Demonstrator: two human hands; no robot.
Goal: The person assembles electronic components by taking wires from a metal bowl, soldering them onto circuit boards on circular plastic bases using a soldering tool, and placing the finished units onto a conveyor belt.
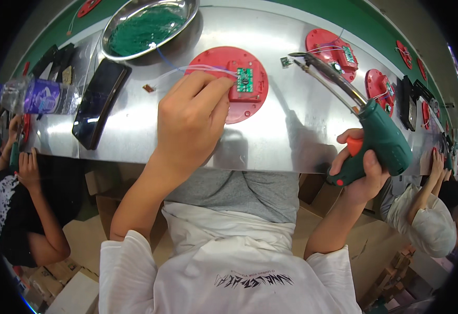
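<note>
At upper centre, the left hand (195,107) is seemingly positioning wires (214,68) at the green board (245,80), its fingertip grip too hidden to tell; at right, the right hand (364,168) is clamping the soldering gun (385,135), whose tip probably needs bringing over.

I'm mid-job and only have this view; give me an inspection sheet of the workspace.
Surface: shiny metal table.
Job's things: red disc carrying a green circuit board; green soldering gun, its tip right of the disc.
Clutter: black phone, plastic bottle lying on its side, metal bowl holding green strands.
Hands: left hand at the board's left edge, grip hidden; right hand wrapped around the gun's handle.
Cables: thin white wires running left from near the board; power cord for the gun, nothing seen.
Surroundings: a co-worker on each side; cardboard boxes at lower left.
</note>
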